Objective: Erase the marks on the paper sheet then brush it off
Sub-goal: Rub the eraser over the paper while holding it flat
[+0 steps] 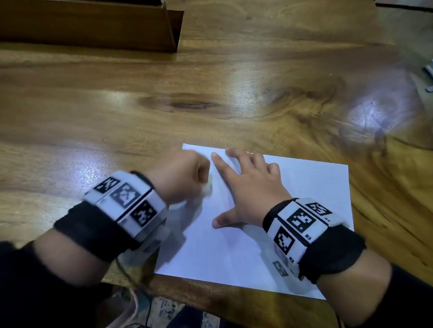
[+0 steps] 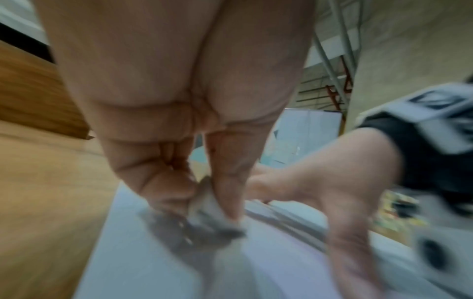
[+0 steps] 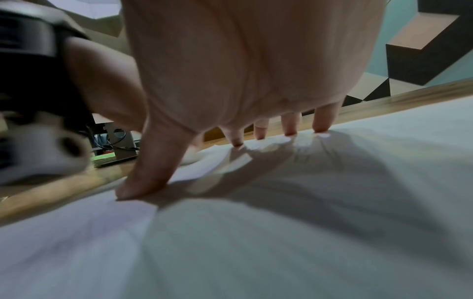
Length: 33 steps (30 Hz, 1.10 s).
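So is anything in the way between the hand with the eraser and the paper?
Nothing visible is. The left hand pinches the eraser right down on the paper sheet. The right hand presses the sheet flat beside it, close, but not under the eraser.

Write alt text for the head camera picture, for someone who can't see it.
The left hand rubs a small eraser on a white paper sheet while the right hand presses it flat with spread fingers, on a wooden table.
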Each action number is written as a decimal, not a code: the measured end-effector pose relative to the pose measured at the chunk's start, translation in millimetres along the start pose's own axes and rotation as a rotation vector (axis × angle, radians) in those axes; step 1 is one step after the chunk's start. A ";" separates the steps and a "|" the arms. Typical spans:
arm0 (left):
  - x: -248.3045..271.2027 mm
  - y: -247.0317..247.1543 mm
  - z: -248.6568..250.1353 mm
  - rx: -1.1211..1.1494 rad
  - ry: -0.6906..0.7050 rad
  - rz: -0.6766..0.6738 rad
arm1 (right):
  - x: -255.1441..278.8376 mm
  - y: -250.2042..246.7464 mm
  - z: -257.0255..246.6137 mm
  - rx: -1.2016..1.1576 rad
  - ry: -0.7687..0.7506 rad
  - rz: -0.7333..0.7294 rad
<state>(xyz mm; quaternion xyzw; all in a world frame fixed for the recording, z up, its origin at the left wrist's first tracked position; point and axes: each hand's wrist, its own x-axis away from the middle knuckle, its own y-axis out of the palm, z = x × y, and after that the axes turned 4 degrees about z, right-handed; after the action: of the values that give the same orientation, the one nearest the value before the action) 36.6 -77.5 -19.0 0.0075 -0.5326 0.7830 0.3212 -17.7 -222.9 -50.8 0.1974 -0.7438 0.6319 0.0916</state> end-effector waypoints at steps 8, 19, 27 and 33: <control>20.8 17.1 -2.9 -0.004 0.092 -0.099 | -0.5 0.5 0.0 -0.024 0.006 0.007; 11.9 20.8 -4.6 -0.006 0.110 0.055 | 1.0 -1.4 -1.8 -0.038 0.014 0.028; 14.3 17.6 -18.9 0.144 -0.061 0.121 | 1.8 -4.0 4.8 -0.067 0.034 -0.007; 12.9 28.6 -25.1 0.074 0.072 0.313 | 7.9 -2.5 18.7 -0.068 0.144 -0.115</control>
<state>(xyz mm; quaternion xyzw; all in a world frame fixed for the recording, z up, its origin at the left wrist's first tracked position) 20.1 -56.5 -49.1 -0.0916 -0.4863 0.8423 0.2137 -21.8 -242.9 -49.0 0.1908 -0.7439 0.6123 0.1876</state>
